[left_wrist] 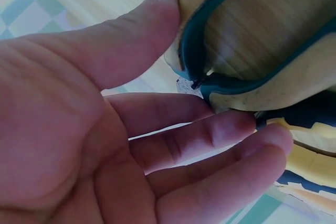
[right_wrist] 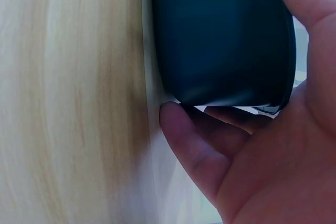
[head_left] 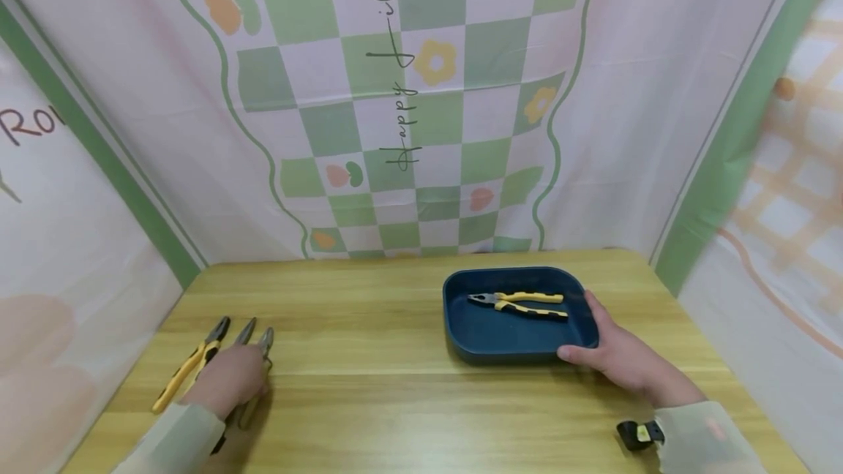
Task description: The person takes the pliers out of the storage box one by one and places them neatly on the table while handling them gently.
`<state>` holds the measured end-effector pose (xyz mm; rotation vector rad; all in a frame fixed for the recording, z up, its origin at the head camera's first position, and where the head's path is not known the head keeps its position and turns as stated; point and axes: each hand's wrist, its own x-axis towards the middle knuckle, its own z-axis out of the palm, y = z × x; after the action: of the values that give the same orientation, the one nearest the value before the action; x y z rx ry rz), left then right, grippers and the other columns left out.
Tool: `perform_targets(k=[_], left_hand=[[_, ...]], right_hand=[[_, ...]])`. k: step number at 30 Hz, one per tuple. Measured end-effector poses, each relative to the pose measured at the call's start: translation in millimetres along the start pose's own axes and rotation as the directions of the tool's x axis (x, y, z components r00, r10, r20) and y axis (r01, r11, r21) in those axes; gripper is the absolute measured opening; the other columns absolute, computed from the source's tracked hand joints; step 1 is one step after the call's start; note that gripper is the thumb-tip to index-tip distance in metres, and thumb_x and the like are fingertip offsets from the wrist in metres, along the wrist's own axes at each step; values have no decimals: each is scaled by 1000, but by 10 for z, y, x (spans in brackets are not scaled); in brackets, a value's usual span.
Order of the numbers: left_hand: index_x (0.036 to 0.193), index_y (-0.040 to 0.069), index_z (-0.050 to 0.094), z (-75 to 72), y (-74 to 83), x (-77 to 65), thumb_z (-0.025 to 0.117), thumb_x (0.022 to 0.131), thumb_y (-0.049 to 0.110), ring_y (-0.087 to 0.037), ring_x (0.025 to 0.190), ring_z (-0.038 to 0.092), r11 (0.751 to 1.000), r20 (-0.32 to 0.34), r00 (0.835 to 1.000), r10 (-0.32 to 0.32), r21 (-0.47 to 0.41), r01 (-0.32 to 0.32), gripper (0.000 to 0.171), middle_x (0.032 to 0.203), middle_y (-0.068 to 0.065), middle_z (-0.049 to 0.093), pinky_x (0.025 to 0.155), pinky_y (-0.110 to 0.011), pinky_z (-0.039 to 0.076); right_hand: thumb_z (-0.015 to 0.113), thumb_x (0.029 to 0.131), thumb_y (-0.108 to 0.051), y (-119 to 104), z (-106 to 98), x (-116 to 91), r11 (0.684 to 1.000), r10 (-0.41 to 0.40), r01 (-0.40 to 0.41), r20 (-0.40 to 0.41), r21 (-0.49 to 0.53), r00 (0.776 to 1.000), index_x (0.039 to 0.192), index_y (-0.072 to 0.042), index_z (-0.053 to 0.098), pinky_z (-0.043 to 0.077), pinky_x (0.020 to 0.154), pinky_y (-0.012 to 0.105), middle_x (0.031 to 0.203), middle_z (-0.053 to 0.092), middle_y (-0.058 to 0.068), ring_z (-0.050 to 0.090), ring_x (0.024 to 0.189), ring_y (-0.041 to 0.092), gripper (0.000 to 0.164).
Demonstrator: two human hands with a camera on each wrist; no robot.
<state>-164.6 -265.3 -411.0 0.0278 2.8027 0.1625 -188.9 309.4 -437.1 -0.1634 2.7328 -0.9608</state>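
Observation:
At the table's left, my left hand (head_left: 230, 377) is over a row of pliers. In the left wrist view its thumb and fingers pinch pliers with tan and dark teal handles (left_wrist: 278, 88) near the joint. The head of the rightmost pliers (head_left: 266, 341) shows beyond the hand, as does the tip of the middle pliers (head_left: 246, 330); yellow-and-black pliers (head_left: 181, 375) lie leftmost. My right hand (head_left: 622, 357) grips the right front corner of a dark blue box (head_left: 454, 346), thumb on the front rim, fingers along the side. Inside lie yellow-and-black pliers (head_left: 520, 306).
A light wooden table (head_left: 369, 342) bears everything. Behind it hangs a checked cloth (head_left: 435, 115), with more printed cloth on both sides. A small black object (head_left: 635, 435) is beside the right sleeve.

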Motion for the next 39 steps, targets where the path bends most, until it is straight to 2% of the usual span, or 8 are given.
perform_targets(k=[10,13,18,22,25,32,36,39], left_hand=[[69,9,59,-9,24,-24,70,79,12,-21,56,51,1000,16,1000,-20,10,20,16,72,-7,59,46,-35,43],[74,7,60,-68,124,-3,67,84,22,-23,58,53,999,-14,999,-34,31,35,19,72,-8,58,46,-39,44],[86,3,63,-245,455,163,62,87,43,-26,69,59,993,-112,989,102,68,-95,40,90,-15,63,60,-47,50],[104,-3,63,-345,812,291,59,90,40,-32,90,60,967,-177,952,250,85,-239,45,108,-19,61,77,-48,48],[117,-1,60,-416,1123,340,56,93,38,-32,106,55,925,-169,910,379,51,-376,47,116,-16,59,91,-46,42],[134,7,48,-657,1890,506,51,95,41,-22,123,44,764,-141,751,645,76,-641,52,134,-7,49,100,-36,34],[146,17,31,-790,2317,668,50,94,46,-16,128,37,730,-111,722,683,70,-680,63,145,-1,36,102,-32,31],[150,23,15,-836,2568,784,47,92,54,-13,134,25,727,-60,725,686,65,-683,74,152,3,21,105,-29,26]], right_hand=[[61,80,-60,-33,-17,-7,1000,-4,4,6,-10,1000,145,-17,-22,29,91,66,142,14,39,28,121,57,114],[61,80,-61,-34,-12,-5,1000,-2,3,9,-8,1000,144,-18,-23,28,91,66,143,14,38,29,121,56,114],[61,79,-62,-15,-16,0,1000,2,-2,-6,-12,1000,145,-20,-22,29,91,65,143,15,37,30,121,56,114],[61,79,-62,-30,-11,-7,1000,4,-4,-6,-3,1000,145,-19,-22,27,92,66,143,14,37,28,122,56,114],[61,79,-62,-43,-3,-17,1000,11,-11,7,-1,1000,144,-18,-23,28,92,66,142,15,39,29,121,56,115],[60,79,-62,-54,-1,-17,1000,21,-21,11,-9,1000,144,-16,-23,30,91,65,140,19,40,33,120,55,116],[60,80,-62,-61,-1,-16,1000,23,-23,13,-7,1000,144,-15,-24,30,90,65,141,17,40,31,120,56,115],[61,80,-61,-81,-1,-16,1000,22,-22,13,-15,1000,144,-15,-23,31,90,65,140,19,40,34,119,55,115]])
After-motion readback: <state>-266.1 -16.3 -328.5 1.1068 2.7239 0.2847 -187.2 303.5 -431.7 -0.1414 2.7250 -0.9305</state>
